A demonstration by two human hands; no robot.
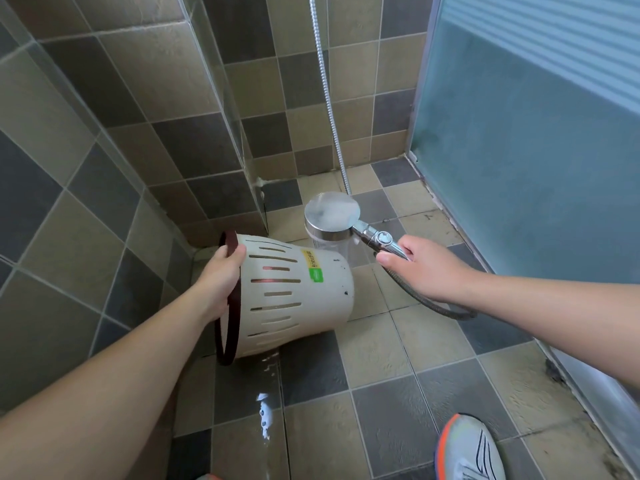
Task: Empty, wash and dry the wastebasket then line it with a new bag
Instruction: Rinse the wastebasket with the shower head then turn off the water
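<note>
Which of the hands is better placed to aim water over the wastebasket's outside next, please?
The right hand: it already grips the chrome shower head beside the tilted cream slotted plastic wastebasket, while the left hand is occupied holding its dark rim.

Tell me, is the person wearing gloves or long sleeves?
No. The left hand and right hand are bare, with no gloves, rings or watch showing. Both forearms are uncovered too; no sleeve reaches into view.

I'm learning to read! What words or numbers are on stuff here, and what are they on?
Yellow and green sticker on the wastebasket: printed characters, too small and blurred to read.
Shower head: faint markings on its side, unreadable.
Shoe: no text visible.
</note>
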